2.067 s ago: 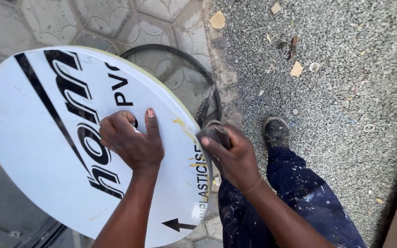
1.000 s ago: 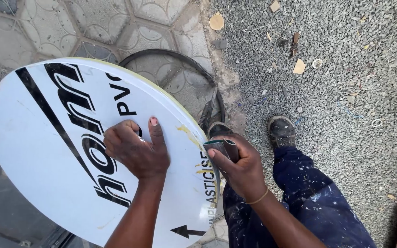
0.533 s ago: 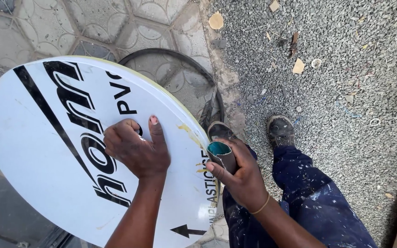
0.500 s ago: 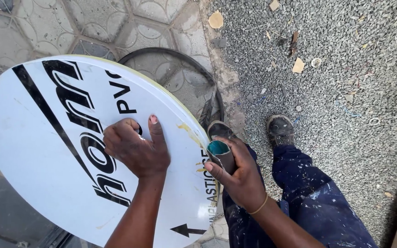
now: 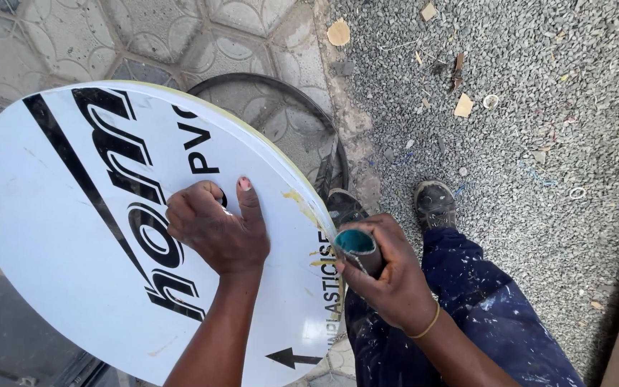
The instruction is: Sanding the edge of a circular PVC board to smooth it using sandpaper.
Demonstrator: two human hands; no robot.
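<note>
A large round white board (image 5: 66, 236) with black lettering and a black arrow fills the left half of the head view. My left hand (image 5: 216, 229) rests on its face, fingers curled and thumb up, pressing it. My right hand (image 5: 385, 276) is at the board's right edge, shut on a small rolled tool with a teal end (image 5: 357, 244), whose tip touches the rim. Yellowish smears (image 5: 302, 204) mark the rim there.
A black hoop (image 5: 281, 93) lies on patterned paving behind the board. My two dark shoes (image 5: 435, 204) and paint-spattered blue trousers (image 5: 481, 315) stand on grey gravel (image 5: 539, 107) strewn with small wood scraps. A brown edge shows at the lower right corner.
My right hand turned so the tool's teal end now shows, and it has slid slightly down the board's edge. The left hand has stayed pressed on the board.
</note>
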